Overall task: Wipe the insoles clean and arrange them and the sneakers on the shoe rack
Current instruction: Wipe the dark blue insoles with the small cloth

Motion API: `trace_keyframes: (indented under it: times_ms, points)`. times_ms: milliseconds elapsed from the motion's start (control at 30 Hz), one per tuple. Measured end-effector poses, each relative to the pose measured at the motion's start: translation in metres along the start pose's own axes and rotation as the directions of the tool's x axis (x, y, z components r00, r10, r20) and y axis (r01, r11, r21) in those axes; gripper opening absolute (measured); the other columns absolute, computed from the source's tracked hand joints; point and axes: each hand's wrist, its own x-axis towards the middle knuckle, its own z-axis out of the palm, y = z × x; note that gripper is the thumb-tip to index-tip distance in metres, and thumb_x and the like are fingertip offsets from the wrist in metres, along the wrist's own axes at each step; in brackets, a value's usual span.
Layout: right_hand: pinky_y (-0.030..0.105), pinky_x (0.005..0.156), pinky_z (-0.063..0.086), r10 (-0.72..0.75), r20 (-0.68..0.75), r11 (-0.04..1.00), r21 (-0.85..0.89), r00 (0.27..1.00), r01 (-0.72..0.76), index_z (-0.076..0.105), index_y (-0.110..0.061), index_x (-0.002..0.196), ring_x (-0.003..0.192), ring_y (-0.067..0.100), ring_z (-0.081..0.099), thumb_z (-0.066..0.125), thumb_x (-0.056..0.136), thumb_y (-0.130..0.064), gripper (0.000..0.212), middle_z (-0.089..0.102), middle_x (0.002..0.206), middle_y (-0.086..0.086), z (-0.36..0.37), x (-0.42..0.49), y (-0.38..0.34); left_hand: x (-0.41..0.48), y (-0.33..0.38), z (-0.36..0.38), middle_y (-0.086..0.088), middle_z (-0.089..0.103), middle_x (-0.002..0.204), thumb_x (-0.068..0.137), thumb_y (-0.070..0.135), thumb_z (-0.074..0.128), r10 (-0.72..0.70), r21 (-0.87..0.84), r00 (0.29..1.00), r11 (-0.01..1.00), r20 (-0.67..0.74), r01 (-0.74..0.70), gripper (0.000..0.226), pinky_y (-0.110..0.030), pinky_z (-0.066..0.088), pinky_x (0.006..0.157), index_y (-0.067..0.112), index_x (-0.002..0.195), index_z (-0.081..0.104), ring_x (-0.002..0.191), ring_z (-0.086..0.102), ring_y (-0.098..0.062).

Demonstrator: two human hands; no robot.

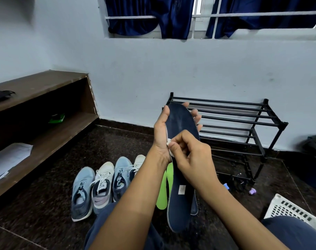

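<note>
- Shoe rack [225, 101] by the wall: its visible bars hold nothing, so we judge arranging has not begun.
- Four sneakers [102, 184] wait on the floor.
- Our left hand [160, 134] grasps a navy insole [182, 123], raised before the rack.
- Green insoles [164, 186] lie below.
- Our right hand [193, 159] pinches a white wipe [169, 143] against its edge.

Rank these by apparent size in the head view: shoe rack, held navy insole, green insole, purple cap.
1. shoe rack
2. navy insole, nearer the camera
3. green insole, partly hidden
4. purple cap
</note>
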Motion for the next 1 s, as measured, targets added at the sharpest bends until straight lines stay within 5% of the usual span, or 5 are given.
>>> trace_keyframes:
  times_ms: [233, 567, 800, 1000]
  points:
    - [0.014, 0.063, 0.040, -0.001, -0.133, 0.995, -0.104, 0.991, -0.013, 0.055, -0.023, 0.077, 0.062, -0.004, 0.054, 0.061, 0.084, -0.013, 0.014, 0.056, 0.066, -0.018, -0.008, 0.015, 0.010, -0.005, -0.023, 0.005, -0.013, 0.064, 0.101, 0.091, 0.061, 0.041, -0.053, 0.107, 0.998, 0.993, -0.031, 0.056, 0.059, -0.045, 0.038, 0.108, 0.010, 0.108, 0.065, 0.101, 0.062, -0.026]
    - [0.007, 0.052, 0.035, 0.045, 0.010, 0.999, 0.000, 0.999, -0.045, 0.057, -0.015, 0.076, 0.053, 0.002, 0.052, 0.063, 0.087, -0.009, 0.015, 0.054, 0.058, -0.010, -0.003, 0.002, 0.003, 0.000, -0.002, 0.000, -0.010, 0.065, 0.095, 0.089, 0.051, 0.043, 0.041, 0.009, 0.999, 0.999, -0.025, -0.040, 0.043, -0.039, 0.055, 0.079, 0.018, 0.111, 0.062, 0.086, 0.063, -0.025]
    - [0.003, 0.057, 0.036, 0.043, -0.186, 0.996, -0.071, 0.982, -0.057, 0.058, -0.018, 0.078, 0.061, -0.005, 0.055, 0.063, 0.086, -0.006, 0.015, 0.059, 0.065, -0.013, -0.013, 0.018, 0.014, -0.004, -0.026, 0.009, -0.008, 0.067, 0.096, 0.094, 0.056, 0.039, -0.042, 0.137, 0.997, 0.989, -0.059, 0.050, 0.042, -0.036, 0.049, 0.089, 0.021, 0.102, 0.062, 0.092, 0.064, -0.022]
    - [0.009, 0.052, 0.035, 0.126, -0.020, 0.985, 0.120, 0.992, -0.123, 0.062, -0.013, 0.078, 0.051, 0.004, 0.048, 0.065, 0.087, -0.012, 0.010, 0.055, 0.057, -0.006, 0.000, -0.003, 0.004, 0.001, -0.002, -0.001, -0.008, 0.066, 0.094, 0.091, 0.052, 0.042, 0.029, 0.046, 1.000, 0.999, -0.009, -0.028, 0.042, -0.038, 0.054, 0.083, 0.015, 0.101, 0.059, 0.086, 0.065, -0.023]
